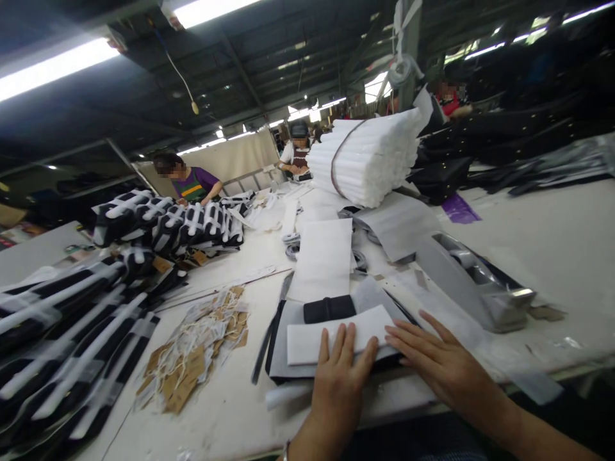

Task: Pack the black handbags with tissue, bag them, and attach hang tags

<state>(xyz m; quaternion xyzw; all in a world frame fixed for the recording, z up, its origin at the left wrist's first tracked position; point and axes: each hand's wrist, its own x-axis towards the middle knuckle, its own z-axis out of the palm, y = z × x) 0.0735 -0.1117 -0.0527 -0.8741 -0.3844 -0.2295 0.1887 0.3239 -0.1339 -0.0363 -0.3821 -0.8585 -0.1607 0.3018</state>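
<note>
My left hand (340,371) lies flat with spread fingers on a white foam strip (302,346). Beneath the strip is a grey sheet (287,315) on a black item, perhaps a bag, whose dark edge (271,342) shows at the left. A folded black piece (328,309) sits just behind the strip. With fingers stretched out, my right hand (435,355) rests at the strip's right end. Under the front edge of the black item a white foam roll (288,395) pokes out, partly hidden by my left wrist.
Brown tags with white strings (192,358) are heaped left of centre. Black items wrapped with white strips (72,339) fill the left side. A grey tape dispenser (473,278) stands at right, a bundle of white foam rolls (369,153) behind. A person (195,182) works across the table.
</note>
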